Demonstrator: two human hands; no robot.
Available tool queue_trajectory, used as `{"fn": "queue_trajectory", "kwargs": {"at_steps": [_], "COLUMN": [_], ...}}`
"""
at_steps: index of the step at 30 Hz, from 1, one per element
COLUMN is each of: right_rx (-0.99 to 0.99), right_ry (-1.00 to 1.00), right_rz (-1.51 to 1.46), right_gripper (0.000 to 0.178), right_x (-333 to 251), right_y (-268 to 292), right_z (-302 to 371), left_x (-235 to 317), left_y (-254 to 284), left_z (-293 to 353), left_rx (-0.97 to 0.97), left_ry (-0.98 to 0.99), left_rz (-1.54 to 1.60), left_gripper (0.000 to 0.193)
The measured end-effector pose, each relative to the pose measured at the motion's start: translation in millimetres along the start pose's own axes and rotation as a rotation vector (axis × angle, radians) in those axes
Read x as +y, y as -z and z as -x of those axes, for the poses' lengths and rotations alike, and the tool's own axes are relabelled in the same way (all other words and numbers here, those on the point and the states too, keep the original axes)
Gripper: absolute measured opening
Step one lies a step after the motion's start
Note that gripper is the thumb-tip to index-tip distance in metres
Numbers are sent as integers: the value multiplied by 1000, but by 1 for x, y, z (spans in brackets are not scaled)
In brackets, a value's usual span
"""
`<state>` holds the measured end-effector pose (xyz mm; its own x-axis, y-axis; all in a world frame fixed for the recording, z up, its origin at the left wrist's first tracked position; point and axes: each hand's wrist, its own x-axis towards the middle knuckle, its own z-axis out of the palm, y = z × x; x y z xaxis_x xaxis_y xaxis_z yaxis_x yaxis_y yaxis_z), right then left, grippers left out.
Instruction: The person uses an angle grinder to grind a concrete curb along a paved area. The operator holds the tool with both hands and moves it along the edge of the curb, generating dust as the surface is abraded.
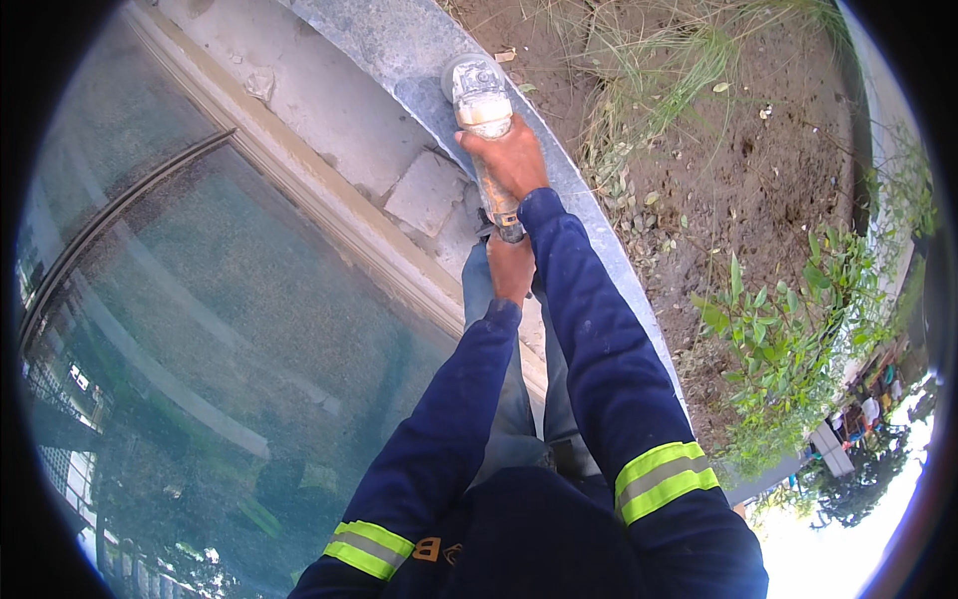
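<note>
An angle grinder (483, 100), dusty and pale with an orange body, lies over the grey stone coping (399, 45) of a low curved wall. Its round head end is against or just above the stone; I cannot tell which. My right hand (514, 160) wraps round the grinder's body just behind the head, thumb across to the left side. Lower down, my left hand (511, 268) is closed at the rear end of the grinder, near its dark base. Most of the left fingers are hidden under the tool.
Left of the wall runs a dusty ledge with a loose grey slab (426, 193), beside a large glass pane (259, 299) in a beige frame. On the right, a soil bed (718, 170) holds long grass (669, 80) and a leafy shrub (788, 319).
</note>
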<state>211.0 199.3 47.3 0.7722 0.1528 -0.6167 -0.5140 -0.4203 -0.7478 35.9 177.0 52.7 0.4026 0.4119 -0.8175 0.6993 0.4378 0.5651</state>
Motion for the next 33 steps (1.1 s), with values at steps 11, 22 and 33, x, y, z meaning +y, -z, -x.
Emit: {"fn": "queue_trajectory", "kwargs": {"at_steps": [11, 22, 33], "right_rx": [32, -4, -44], "right_ry": [-38, -98, -71], "right_rz": [-43, 47, 4], "right_gripper": [77, 77, 80], "right_x": [5, 8, 4], "right_y": [11, 4, 3], "right_z": [9, 17, 12], "left_x": [-31, 9, 5], "left_y": [0, 0, -4], "left_z": [-3, 26, 24], "left_rx": [22, 63, 49], "left_ry": [-157, 84, -6], "left_rz": [-146, -176, -46], "left_gripper": [26, 26, 25]}}
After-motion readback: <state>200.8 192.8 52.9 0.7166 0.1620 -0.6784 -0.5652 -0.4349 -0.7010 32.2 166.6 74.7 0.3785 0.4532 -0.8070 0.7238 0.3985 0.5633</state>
